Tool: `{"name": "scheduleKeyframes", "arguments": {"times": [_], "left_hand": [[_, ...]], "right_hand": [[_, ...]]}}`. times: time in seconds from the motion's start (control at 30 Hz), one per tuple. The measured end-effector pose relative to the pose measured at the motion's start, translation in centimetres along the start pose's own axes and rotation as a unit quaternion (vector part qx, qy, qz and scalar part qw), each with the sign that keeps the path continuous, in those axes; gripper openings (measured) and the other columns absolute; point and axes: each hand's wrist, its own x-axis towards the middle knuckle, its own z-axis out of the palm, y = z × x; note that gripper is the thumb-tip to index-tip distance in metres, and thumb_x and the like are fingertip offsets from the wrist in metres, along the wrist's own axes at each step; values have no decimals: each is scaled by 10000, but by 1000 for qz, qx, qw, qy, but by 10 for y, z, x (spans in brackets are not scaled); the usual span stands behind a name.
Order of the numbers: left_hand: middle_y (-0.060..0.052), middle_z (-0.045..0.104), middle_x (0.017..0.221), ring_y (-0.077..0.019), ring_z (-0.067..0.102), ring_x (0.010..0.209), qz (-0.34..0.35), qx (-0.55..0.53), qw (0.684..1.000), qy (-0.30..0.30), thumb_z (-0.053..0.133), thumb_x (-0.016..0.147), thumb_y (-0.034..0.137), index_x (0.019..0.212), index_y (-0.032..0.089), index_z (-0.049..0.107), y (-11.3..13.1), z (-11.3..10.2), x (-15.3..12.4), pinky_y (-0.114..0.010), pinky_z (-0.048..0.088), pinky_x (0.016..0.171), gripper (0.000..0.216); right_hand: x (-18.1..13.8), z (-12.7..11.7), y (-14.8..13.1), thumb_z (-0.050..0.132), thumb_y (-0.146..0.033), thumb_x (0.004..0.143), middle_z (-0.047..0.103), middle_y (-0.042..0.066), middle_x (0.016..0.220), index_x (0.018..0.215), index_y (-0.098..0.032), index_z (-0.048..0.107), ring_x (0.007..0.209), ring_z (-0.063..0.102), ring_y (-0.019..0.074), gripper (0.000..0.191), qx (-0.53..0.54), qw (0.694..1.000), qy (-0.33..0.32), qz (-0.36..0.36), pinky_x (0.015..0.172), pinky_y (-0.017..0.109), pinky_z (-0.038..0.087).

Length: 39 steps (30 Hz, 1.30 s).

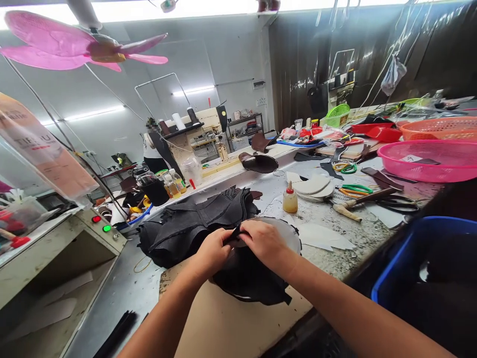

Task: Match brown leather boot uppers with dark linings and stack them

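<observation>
Right, both hands are down on the table [357, 238] — low and to the left of the glue bottle [289, 198], which I'm taking as my marker. The left hand [213, 252] has its grip pinched tight on a raised fold of the black piece [250, 282]. The right hand [265, 241] meets it from the other side, grip closed narrow on the same fold, and the two hands are close together.

I see the black piece lying below the bottle and a little left. It is spread over a pale round sheet [292, 233] and a brown board [223, 318] at the near edge. Straight left of the bottle sits a heaped pile of dark cut pieces [186, 226], just beside the left hand.

Right of the bottle, close by — a stack of white cut-outs [313, 186], then green-handled scissors [356, 189] and a wooden-handled tool [348, 211]. Further right and up from the bottle is a pink basket [436, 161], with an orange basket [439, 128] behind it. Low and right of the bottle, past the table's edge, there's a blue bin [395, 258].

Far up and left of the bottle I can make out a sewing machine [203, 130] with a person [152, 149] beside it. A pink fan [74, 49] hangs overhead.
</observation>
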Motion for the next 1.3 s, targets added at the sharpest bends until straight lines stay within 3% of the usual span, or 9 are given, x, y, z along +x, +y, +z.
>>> {"name": "scheduleKeyframes", "arguments": {"times": [0.13,0.4,0.6,0.73,0.87,0.97,1.1,1.23,1.3], "left_hand": [[-43,641,777,-198,595,781,11,-9,1000,1,535,796,161,773,178,687,6,0,-5,-314,466,756,154],[-35,718,915,-192,641,857,-26,-70,997,-8,452,723,80,923,187,657,11,10,-1,-291,482,786,306],[-52,715,866,-213,633,804,-102,-57,989,86,413,855,249,898,181,650,2,3,0,-307,465,741,250],[-100,714,954,-257,637,869,-151,-52,977,142,381,886,256,1013,164,633,8,7,-4,-351,455,766,297],[-112,720,933,-272,645,889,-160,-60,974,150,380,893,232,1009,162,645,17,14,-7,-374,460,788,298],[-89,727,942,-251,652,909,-149,-82,974,148,406,886,218,1001,178,655,21,20,-7,-357,473,819,277],[-60,723,1029,-213,651,971,-143,-127,966,173,419,883,208,1056,187,638,27,35,-4,-320,487,878,280],[-127,660,1178,-237,609,1094,-196,-152,936,251,332,925,256,1194,137,546,30,49,3,-373,457,966,364],[-138,641,1209,-238,595,1122,-213,-161,923,278,303,935,266,1243,135,500,31,51,6,-391,442,991,389]], "right_hand": [[-2,-10,3,602,-201,866,684,10,846,891,-205,578,768,624,165,34,23,999,2,29,641,247,364],[-3,-9,1,519,-151,884,708,5,856,953,-217,601,790,646,158,126,149,988,-13,30,686,245,416],[-43,-34,25,446,-221,911,701,55,999,1098,-207,597,899,655,175,241,273,961,-31,29,777,280,500],[-74,-28,38,654,-303,778,641,121,1186,1225,-189,563,1061,614,265,470,188,977,-52,91,869,386,525],[-82,-7,51,429,4,770,370,108,1479,1401,-203,393,1357,342,206,665,70,996,3,-57,1082,412,379],[-73,-3,56,289,77,776,389,105,1469,1398,-190,403,1373,310,188,687,14,992,25,-124,1074,401,392],[-60,7,41,437,-33,850,546,142,1330,1211,-161,600,1270,457,262,416,-21,985,-8,-174,1047,431,403],[-63,36,14,529,-124,823,713,99,974,1015,-175,689,928,647,232,255,167,983,-39,-66,857,365,511],[-65,47,8,566,-176,778,726,80,919,1011,-173,694,864,662,231,266,368,926,23,78,786,341,528]]}}
